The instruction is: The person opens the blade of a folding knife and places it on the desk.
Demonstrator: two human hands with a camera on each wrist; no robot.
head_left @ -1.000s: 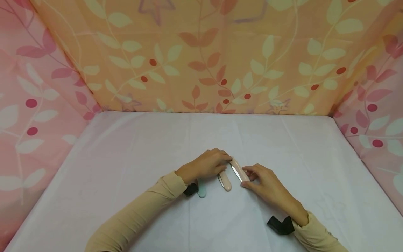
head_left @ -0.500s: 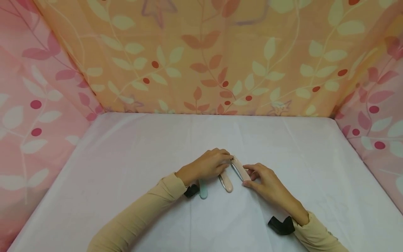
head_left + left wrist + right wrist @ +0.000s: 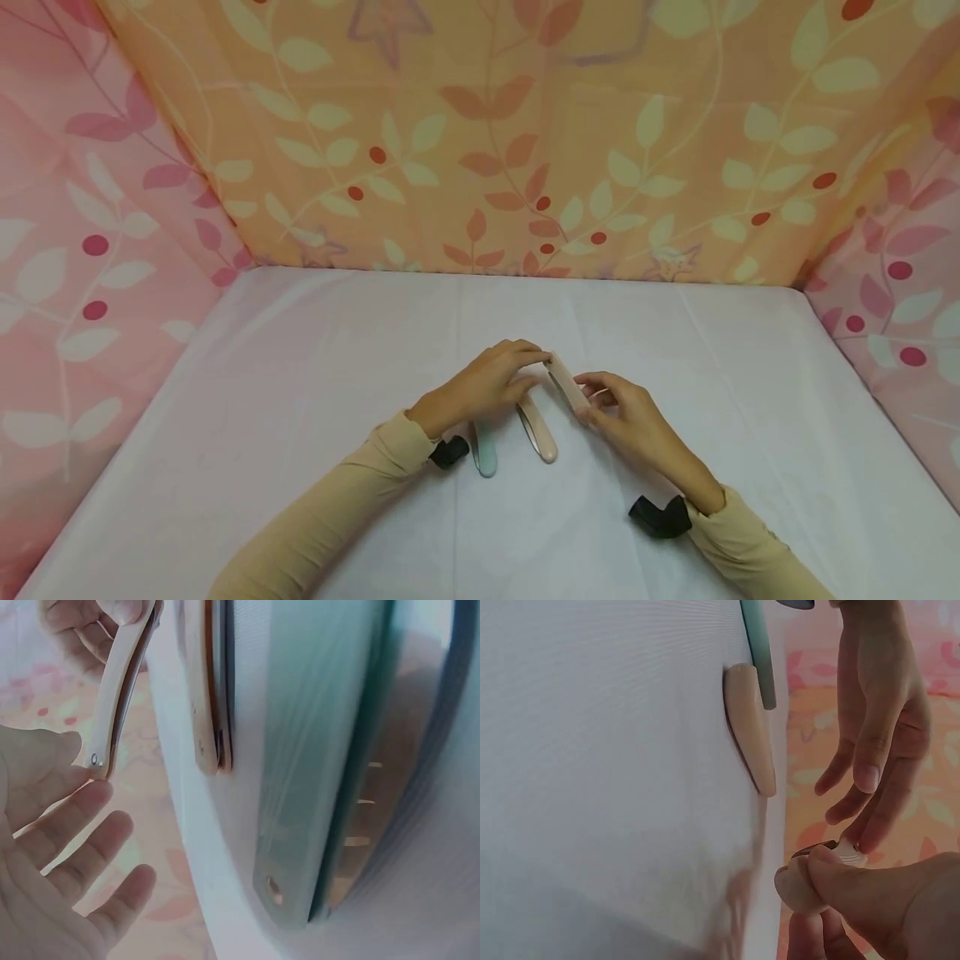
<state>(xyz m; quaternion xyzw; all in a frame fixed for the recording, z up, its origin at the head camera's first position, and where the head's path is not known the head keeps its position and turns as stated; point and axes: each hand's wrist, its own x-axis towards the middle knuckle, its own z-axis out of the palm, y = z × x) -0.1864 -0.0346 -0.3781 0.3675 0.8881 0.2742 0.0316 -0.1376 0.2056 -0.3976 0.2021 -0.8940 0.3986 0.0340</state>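
My right hand (image 3: pixel 633 421) pinches one end of a beige folding knife (image 3: pixel 567 385) between thumb and fingers, above the white surface. My left hand (image 3: pixel 483 379) touches the knife's far, riveted end with a fingertip; in the left wrist view its other fingers are spread and fairly straight. The held knife looks folded, a dark slot showing along its edge. A second beige folding knife (image 3: pixel 538 429) lies below my left hand, its upper end hidden in the head view. Left of it lies a green folding knife (image 3: pixel 485 450), large and near in the left wrist view (image 3: pixel 315 765).
A white cloth (image 3: pixel 360 333) covers the table. Patterned curtains stand around it: orange (image 3: pixel 420 208) at the back, pink (image 3: pixel 45 333) at the left and right. Black wrist mounts (image 3: pixel 660 517) sit at both wrists.
Both hands have risen slightly with the held knife, and it has turned so its silver edge shows less. My left thumb has come away from the fingers. The two lying knives stay put.
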